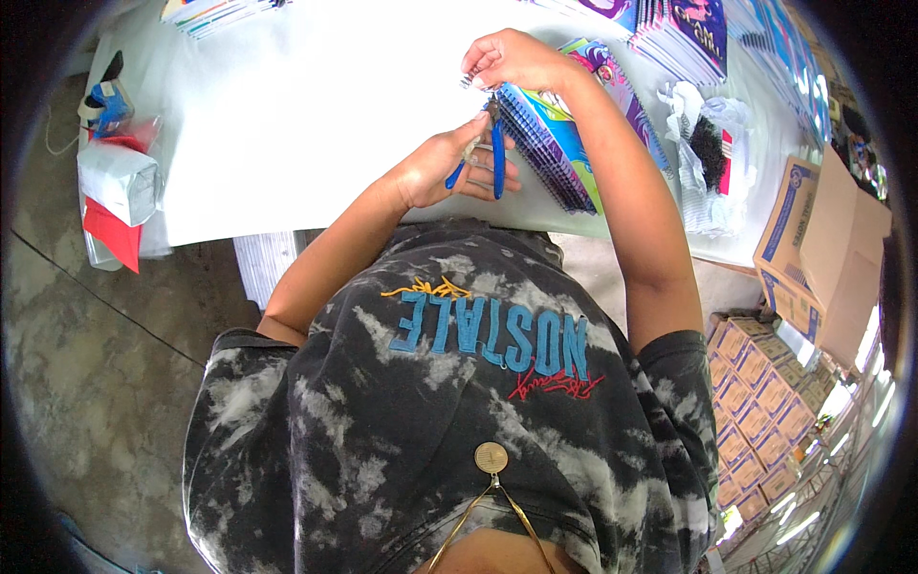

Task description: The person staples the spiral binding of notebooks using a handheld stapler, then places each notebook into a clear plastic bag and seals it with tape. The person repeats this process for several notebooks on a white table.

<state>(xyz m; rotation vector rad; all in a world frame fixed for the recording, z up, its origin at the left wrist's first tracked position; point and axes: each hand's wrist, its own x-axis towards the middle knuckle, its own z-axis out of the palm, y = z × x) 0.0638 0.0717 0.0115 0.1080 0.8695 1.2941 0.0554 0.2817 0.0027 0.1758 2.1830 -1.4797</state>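
Observation:
Over the white table, my left hand (435, 167) is turned palm up. A pair of pliers with blue handles (498, 153) lies across its fingers, one handle by the thumb and the jaws pointing away from me. Just beyond, my right hand (521, 62) is closed in a pinch on a short dark piece of coiled wire (468, 79), close to the plier jaws. Whether the jaws touch the wire, I cannot tell. Beneath my right forearm is a stack of spiral notebooks (550, 143) with colourful covers, their dark coils toward the left. The forearm hides part of the stack.
More notebooks (679, 38) are piled at the far right, and others (210, 14) at the far left. Crumpled paper with a black bristly thing (708, 153) lies right of my forearm. Wrapped packages (120, 182) sit at the left edge. Cardboard boxes (755, 411) stand at the right.

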